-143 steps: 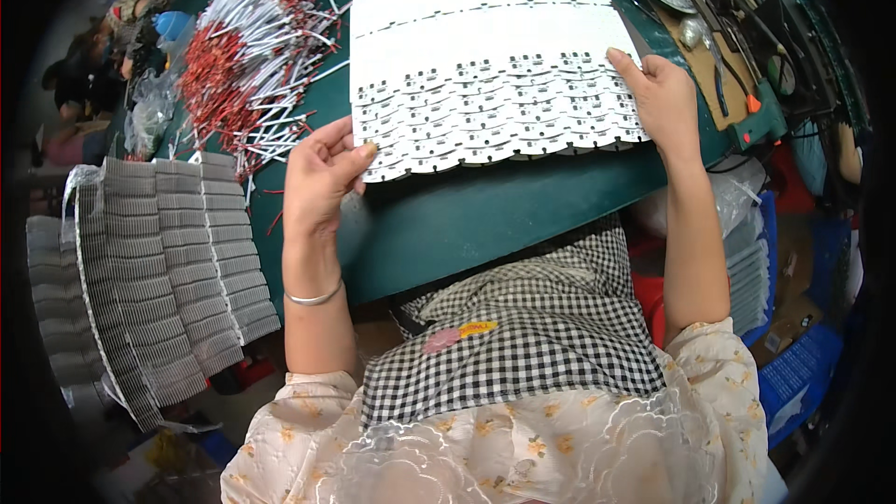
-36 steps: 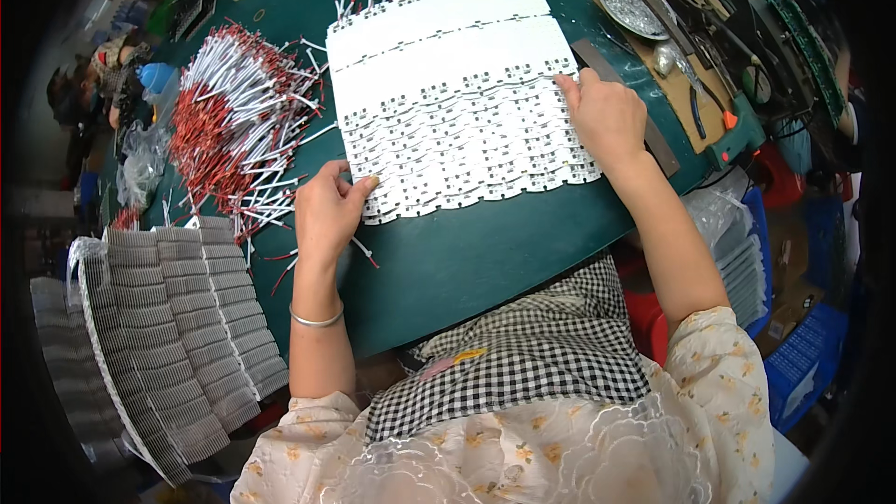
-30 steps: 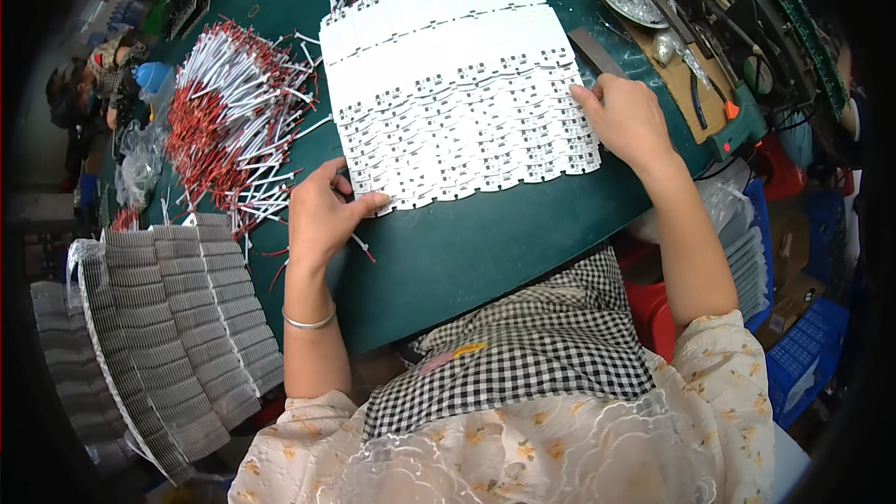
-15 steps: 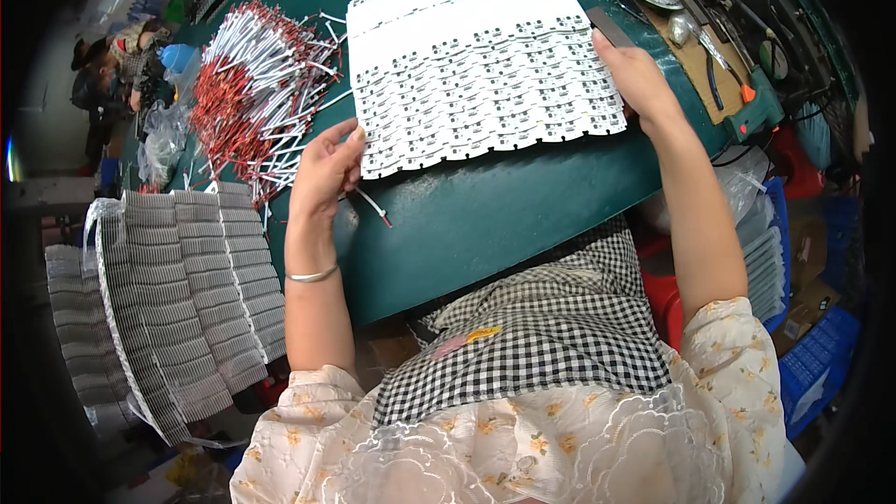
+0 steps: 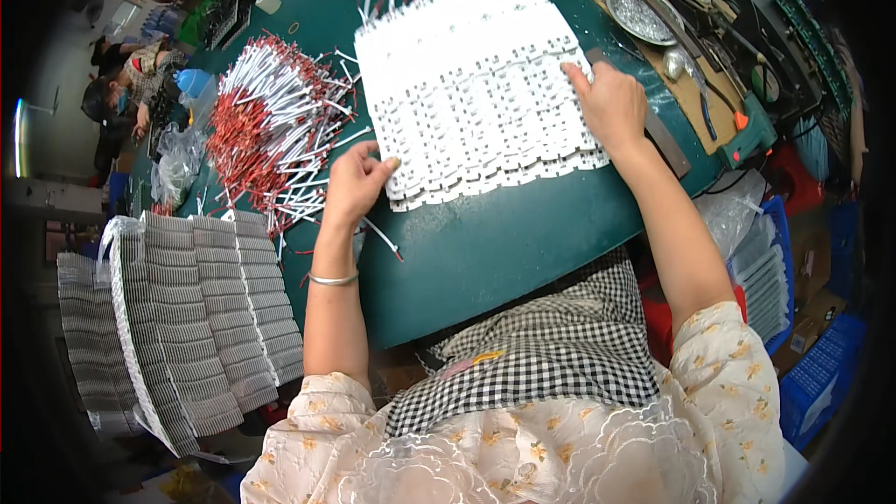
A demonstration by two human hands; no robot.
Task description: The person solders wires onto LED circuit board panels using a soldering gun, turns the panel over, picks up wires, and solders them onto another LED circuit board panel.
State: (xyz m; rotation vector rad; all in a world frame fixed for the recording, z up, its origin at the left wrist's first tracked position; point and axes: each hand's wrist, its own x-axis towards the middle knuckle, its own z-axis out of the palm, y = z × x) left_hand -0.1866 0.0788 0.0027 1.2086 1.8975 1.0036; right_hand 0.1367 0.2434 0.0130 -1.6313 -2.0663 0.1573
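A layered set of white circuit board panels with rows of small dark marks lies on the green table, its front edges overlapping in steps. Red and white wires stick up along its far edge. My left hand pinches the near left corner, thumb on top. At the right edge my right hand grips the panels, with its thumb over the top face and its other fingers partly hidden. Beside my left hand is a big heap of short red and white wires, and one loose wire lies by the wrist.
A dark flat bar lies right of the panels. Beyond it are a metal dish of small bits, pliers and a green-handled tool. Stacked grey strips stand at left. Another person sits far left.
The panels have come down flatter on the table. My right hand has moved nearer and inward, its thumb now over their top face. The whole view has also shifted slightly.
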